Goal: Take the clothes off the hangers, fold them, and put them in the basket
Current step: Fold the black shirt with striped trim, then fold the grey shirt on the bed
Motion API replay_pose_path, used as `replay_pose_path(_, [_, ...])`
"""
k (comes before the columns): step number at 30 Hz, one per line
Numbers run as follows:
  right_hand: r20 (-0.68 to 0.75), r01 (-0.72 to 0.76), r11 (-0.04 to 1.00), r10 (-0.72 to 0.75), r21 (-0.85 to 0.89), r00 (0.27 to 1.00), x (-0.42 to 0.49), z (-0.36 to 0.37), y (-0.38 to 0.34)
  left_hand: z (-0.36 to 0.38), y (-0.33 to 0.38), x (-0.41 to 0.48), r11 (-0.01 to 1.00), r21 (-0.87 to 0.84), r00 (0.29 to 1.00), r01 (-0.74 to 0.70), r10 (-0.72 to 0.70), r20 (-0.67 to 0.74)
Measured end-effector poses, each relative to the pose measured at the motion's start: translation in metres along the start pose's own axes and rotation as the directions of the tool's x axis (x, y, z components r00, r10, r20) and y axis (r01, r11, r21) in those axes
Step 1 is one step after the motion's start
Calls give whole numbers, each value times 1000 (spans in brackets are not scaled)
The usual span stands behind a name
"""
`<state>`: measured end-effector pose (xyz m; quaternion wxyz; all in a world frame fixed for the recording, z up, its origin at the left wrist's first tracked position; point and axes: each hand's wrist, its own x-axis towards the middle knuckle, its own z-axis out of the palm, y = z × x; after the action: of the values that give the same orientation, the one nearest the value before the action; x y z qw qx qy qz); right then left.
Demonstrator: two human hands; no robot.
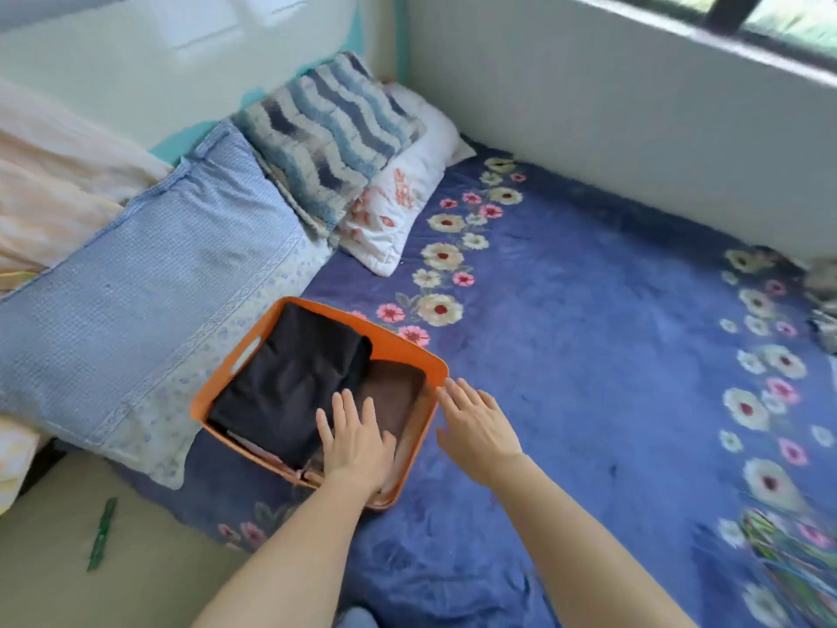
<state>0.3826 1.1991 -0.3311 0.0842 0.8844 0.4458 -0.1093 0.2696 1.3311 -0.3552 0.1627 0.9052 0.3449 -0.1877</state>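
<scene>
An orange basket point(398, 351) sits on the blue floral bed cover, left of centre. Inside it lies a folded black garment point(290, 378) on the left and a folded brown garment point(394, 396) on the right. My left hand point(358, 441) lies flat with straight fingers over the basket's near side, where the black and brown garments meet. My right hand point(480, 423) is open with spread fingers just outside the basket's right rim, its fingertips near or touching the edge. Neither hand holds anything. No hangers are clearly visible.
A large light-blue pillow point(149, 319) lies left of the basket, with a wavy blue cushion point(326, 142) and a white floral pillow point(398, 206) behind. The blue floral blanket point(611, 355) spreads to the right. A green clothes peg point(102, 534) lies on the floor.
</scene>
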Motion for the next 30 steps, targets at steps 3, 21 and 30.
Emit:
replay_pose_path(3, [-20, -139, 989, 140, 46, 990, -74, 2, 49, 4, 71, -30, 979, 46, 978, -200, 202, -43])
replay_pose_path(21, [70, -897, 403, 904, 182, 421, -585, 35, 284, 101, 511, -320, 347, 8, 346, -938, 935, 75])
replay_pose_path(30, [23, -965, 194, 979, 175, 201, -730, 10, 401, 130, 698, -413, 107, 14, 108, -994, 993, 55])
